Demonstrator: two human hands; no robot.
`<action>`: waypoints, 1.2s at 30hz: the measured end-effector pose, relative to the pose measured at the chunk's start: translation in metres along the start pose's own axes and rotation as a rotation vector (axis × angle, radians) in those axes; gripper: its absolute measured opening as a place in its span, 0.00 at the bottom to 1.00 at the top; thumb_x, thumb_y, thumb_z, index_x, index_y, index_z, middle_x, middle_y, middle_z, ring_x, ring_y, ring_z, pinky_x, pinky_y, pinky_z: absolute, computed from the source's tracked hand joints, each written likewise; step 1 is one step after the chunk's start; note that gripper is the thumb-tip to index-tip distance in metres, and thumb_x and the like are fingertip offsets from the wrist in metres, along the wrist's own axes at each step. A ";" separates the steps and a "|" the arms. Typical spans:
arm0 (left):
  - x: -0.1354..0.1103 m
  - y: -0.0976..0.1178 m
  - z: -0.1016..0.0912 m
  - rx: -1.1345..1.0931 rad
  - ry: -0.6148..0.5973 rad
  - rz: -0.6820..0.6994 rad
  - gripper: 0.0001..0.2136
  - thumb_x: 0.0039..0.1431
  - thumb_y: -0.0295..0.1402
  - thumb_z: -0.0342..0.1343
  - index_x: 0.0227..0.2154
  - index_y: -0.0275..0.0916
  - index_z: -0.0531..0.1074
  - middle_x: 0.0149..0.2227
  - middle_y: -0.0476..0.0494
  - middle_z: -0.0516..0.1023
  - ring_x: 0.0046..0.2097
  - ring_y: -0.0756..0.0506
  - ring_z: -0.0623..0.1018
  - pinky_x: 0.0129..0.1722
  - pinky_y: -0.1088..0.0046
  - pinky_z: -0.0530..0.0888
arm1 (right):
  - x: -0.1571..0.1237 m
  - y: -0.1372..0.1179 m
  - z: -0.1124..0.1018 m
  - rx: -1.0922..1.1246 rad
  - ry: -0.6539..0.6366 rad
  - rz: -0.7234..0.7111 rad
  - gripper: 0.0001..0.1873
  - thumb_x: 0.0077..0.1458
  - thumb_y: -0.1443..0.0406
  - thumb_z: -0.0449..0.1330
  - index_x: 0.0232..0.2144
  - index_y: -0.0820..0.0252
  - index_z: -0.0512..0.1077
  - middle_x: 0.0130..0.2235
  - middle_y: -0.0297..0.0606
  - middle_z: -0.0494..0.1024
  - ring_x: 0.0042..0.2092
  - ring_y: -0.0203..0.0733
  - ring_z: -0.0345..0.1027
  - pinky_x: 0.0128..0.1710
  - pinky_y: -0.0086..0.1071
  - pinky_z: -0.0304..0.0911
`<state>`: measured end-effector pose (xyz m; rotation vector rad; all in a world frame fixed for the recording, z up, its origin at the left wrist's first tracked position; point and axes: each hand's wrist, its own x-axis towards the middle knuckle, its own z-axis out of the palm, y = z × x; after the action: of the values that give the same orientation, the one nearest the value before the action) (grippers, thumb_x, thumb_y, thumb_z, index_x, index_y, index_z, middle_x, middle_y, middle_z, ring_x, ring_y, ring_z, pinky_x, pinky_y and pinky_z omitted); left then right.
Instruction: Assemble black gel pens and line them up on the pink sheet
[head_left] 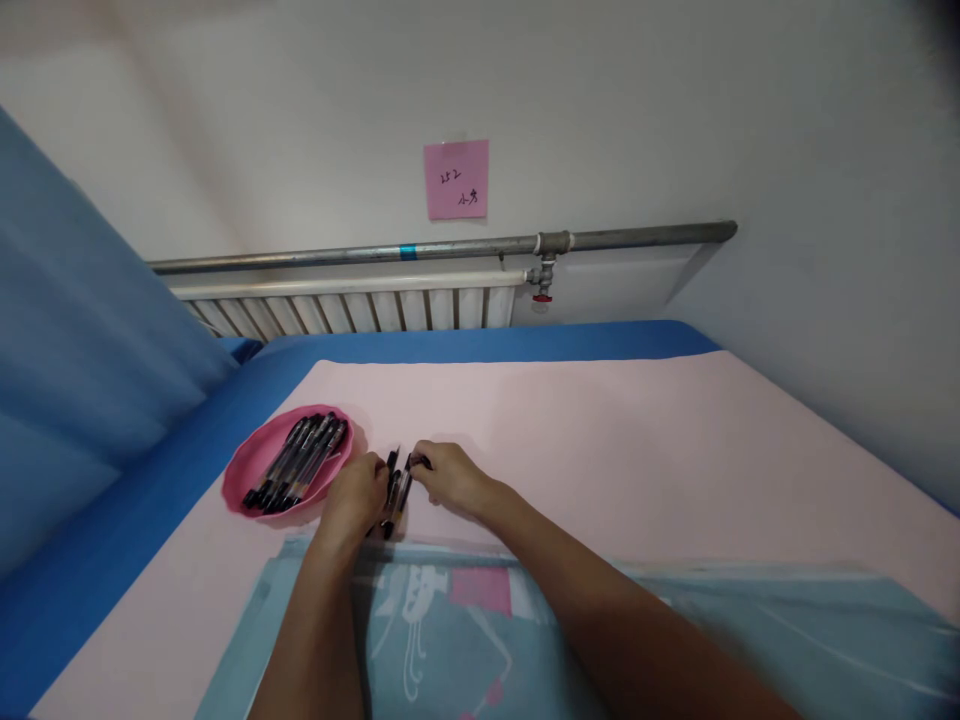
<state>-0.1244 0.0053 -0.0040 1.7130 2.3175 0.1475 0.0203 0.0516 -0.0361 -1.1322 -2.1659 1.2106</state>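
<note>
My left hand (352, 500) is closed around a bunch of black pens (395, 492) that stand slanted on the pink sheet (600, 450). My right hand (450, 475) pinches the top end of one of those pens with its fingertips. Both hands meet just right of a pink oval dish (247, 470), which holds several more black pens (300, 462) lying side by side. The lower ends of the held pens are hidden behind my left hand.
A light blue printed cloth (525, 630) lies under my forearms at the near edge. Blue fabric (135, 500) borders the pink sheet on the left and back. A radiator (352, 310), a metal pipe (450, 245) and a pink note (456, 180) are on the wall behind.
</note>
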 end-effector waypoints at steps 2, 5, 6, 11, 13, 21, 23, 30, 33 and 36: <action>0.001 0.000 0.000 0.005 -0.002 0.001 0.14 0.57 0.34 0.43 0.37 0.35 0.72 0.38 0.37 0.77 0.40 0.43 0.75 0.31 0.73 0.62 | 0.000 -0.001 0.000 -0.002 0.001 -0.011 0.06 0.53 0.67 0.51 0.31 0.60 0.67 0.20 0.28 0.66 0.18 0.28 0.60 0.19 0.22 0.52; 0.001 -0.001 0.001 0.006 -0.008 0.006 0.14 0.57 0.33 0.43 0.36 0.35 0.72 0.37 0.37 0.78 0.39 0.43 0.75 0.31 0.73 0.62 | 0.000 -0.002 -0.002 -0.034 0.004 -0.043 0.06 0.53 0.67 0.51 0.31 0.60 0.68 0.20 0.27 0.65 0.19 0.28 0.59 0.20 0.22 0.50; 0.001 -0.001 0.001 0.006 -0.009 0.009 0.14 0.57 0.33 0.43 0.36 0.36 0.72 0.37 0.37 0.78 0.39 0.44 0.75 0.31 0.73 0.62 | 0.000 -0.002 -0.002 -0.055 0.009 -0.058 0.06 0.53 0.67 0.52 0.31 0.60 0.68 0.20 0.28 0.65 0.20 0.28 0.59 0.21 0.22 0.50; 0.001 -0.001 0.001 0.003 -0.008 0.009 0.14 0.57 0.34 0.43 0.36 0.36 0.72 0.37 0.37 0.77 0.39 0.44 0.74 0.32 0.73 0.62 | 0.000 -0.003 -0.003 -0.129 0.045 -0.096 0.05 0.52 0.68 0.53 0.30 0.60 0.69 0.21 0.29 0.67 0.23 0.29 0.58 0.24 0.23 0.50; 0.001 -0.001 0.001 0.003 -0.008 0.001 0.14 0.57 0.34 0.43 0.36 0.35 0.72 0.37 0.37 0.77 0.39 0.44 0.75 0.32 0.73 0.62 | 0.000 -0.002 -0.003 -0.124 0.045 -0.092 0.05 0.53 0.68 0.52 0.31 0.60 0.68 0.22 0.29 0.67 0.22 0.29 0.58 0.24 0.23 0.50; -0.001 0.000 -0.002 -0.005 -0.004 0.009 0.14 0.57 0.34 0.43 0.35 0.34 0.72 0.37 0.37 0.77 0.38 0.44 0.75 0.32 0.73 0.62 | 0.000 -0.002 -0.009 -0.208 -0.010 -0.098 0.05 0.50 0.68 0.54 0.27 0.63 0.70 0.25 0.33 0.70 0.25 0.31 0.59 0.24 0.24 0.49; -0.001 0.001 -0.002 -0.007 -0.006 0.014 0.14 0.57 0.34 0.43 0.35 0.34 0.72 0.36 0.37 0.77 0.38 0.44 0.75 0.31 0.73 0.62 | 0.000 -0.003 -0.010 -0.227 -0.024 -0.111 0.05 0.49 0.69 0.54 0.27 0.63 0.70 0.26 0.34 0.71 0.27 0.31 0.60 0.25 0.24 0.49; -0.002 0.002 -0.004 -0.006 -0.007 0.012 0.13 0.55 0.35 0.45 0.32 0.35 0.72 0.35 0.37 0.78 0.37 0.44 0.75 0.30 0.73 0.61 | -0.003 -0.008 -0.015 -0.228 -0.061 -0.098 0.04 0.48 0.69 0.55 0.28 0.63 0.70 0.28 0.34 0.73 0.29 0.32 0.62 0.26 0.24 0.51; -0.003 0.002 -0.004 -0.007 -0.001 0.015 0.14 0.56 0.36 0.44 0.32 0.35 0.72 0.34 0.37 0.78 0.37 0.44 0.75 0.30 0.73 0.61 | -0.005 -0.010 -0.016 -0.211 -0.095 -0.117 0.05 0.48 0.68 0.54 0.27 0.63 0.70 0.27 0.34 0.73 0.28 0.32 0.62 0.26 0.24 0.52; -0.003 0.002 -0.003 -0.003 -0.002 0.017 0.13 0.56 0.36 0.44 0.31 0.35 0.72 0.34 0.37 0.78 0.37 0.44 0.75 0.30 0.74 0.60 | -0.009 -0.014 -0.015 -0.163 -0.204 -0.107 0.05 0.46 0.69 0.53 0.26 0.62 0.69 0.24 0.32 0.72 0.26 0.32 0.62 0.24 0.23 0.53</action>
<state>-0.1227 0.0036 -0.0001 1.7312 2.3001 0.1527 0.0292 0.0482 -0.0155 -0.9769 -2.4837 1.1640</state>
